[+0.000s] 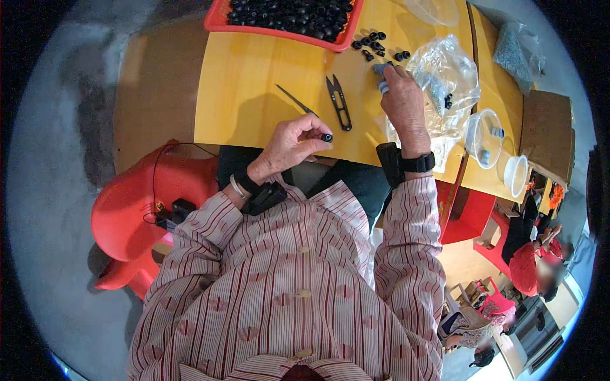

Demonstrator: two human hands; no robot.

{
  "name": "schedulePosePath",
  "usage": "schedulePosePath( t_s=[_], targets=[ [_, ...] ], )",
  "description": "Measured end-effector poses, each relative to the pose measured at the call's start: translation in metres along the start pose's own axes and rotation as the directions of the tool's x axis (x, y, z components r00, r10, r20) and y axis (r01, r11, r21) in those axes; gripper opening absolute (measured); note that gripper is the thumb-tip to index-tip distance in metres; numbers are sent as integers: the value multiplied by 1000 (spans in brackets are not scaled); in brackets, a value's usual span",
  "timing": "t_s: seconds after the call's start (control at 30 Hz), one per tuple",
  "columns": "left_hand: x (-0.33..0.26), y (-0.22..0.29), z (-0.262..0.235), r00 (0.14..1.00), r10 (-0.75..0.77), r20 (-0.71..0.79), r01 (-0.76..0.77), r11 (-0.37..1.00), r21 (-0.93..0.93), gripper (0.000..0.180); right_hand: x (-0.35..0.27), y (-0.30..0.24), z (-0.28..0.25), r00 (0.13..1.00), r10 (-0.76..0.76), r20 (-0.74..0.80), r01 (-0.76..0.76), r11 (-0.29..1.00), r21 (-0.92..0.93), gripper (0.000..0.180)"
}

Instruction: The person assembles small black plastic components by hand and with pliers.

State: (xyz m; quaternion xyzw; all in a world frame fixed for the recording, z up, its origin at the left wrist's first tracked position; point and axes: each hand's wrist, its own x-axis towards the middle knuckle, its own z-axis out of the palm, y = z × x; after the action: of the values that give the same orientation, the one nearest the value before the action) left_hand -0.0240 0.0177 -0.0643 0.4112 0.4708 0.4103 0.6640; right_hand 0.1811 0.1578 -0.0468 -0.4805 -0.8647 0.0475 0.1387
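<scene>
Between the thumb and fingertips of my left hand (287,147), a small black plastic part (326,137) with a round hole is pinched above the table's near edge. My right hand (405,105) is farther forward, beside several loose black parts (375,44). Blue-and-white coverings show on its fingertips, and its fingers are drawn together; what they hold, if anything, I cannot make out. Thread snips (338,103) with black handles lie between the hands. A thin dark pointed tool (295,100) rests just past my left hand.
A red basket (286,36) full of black parts stands at the table's far side. Right of my right hand lie a clear plastic bag (454,70) and clear tubs (483,136). A red chair (152,197) stands at left; other people sit at lower right.
</scene>
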Motion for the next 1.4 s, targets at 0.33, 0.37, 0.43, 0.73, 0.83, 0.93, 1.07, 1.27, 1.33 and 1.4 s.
schedulePosePath(
  t_s=[0.33, 0.37, 0.43, 0.73, 0.83, 0.93, 1.07, 1.27, 1.33, 1.4],
  targets=[
    [-1, -2, -2, 997, 80, 5, -80, 996, 33, 17, -9, -8, -8, 1000, 8, 0, -8, 999, -41, 28],
    [-2, 0, -2, 996, 87, 2, -87, 996, 36, 17, -10, -9, -9, 999, 36, 28, -36, 999, -32, 28],
    [-3, 0, 0, 995, 98, -10, -98, 995, 17, 17, -13, -12, -12, 996, 64, 55, -63, 998, -20, 29],
    [-3, 19, 12, 975, 161, -152, -186, 967, -173, 19, -52, -85, -44, 920, 283, 271, -294, 42, 955, 35],
    [-4, 31, 19, 962, 204, -183, -239, 952, -193, 19, -62, -99, -40, 917, 278, 284, -278, -64, 959, 34],
    [-7, 32, 21, 958, 203, -205, -247, 944, -218, 19, -66, -106, -35, 917, 281, 285, -272, -84, 959, 34],
    [-12, 31, 22, 962, 162, -218, -208, 956, -209, 20, -71, -110, -33, 918, 289, 271, -257, -88, 962, 35],
    [-15, 38, 24, 953, 207, -221, -253, 945, -208, 21, -77, -107, -41, 921, 306, 242, -253, -3, 967, 36],
    [-16, 40, 24, 957, 201, -211, -243, 950, -196, 21, -79, -108, -42, 915, 312, 254, -263, -16, 965, 36],
    [-17, 42, 25, 961, 194, -199, -231, 956, -182, 21, -79, -110, -42, 922, 306, 236, -231, -54, 972, 35]
  ],
)
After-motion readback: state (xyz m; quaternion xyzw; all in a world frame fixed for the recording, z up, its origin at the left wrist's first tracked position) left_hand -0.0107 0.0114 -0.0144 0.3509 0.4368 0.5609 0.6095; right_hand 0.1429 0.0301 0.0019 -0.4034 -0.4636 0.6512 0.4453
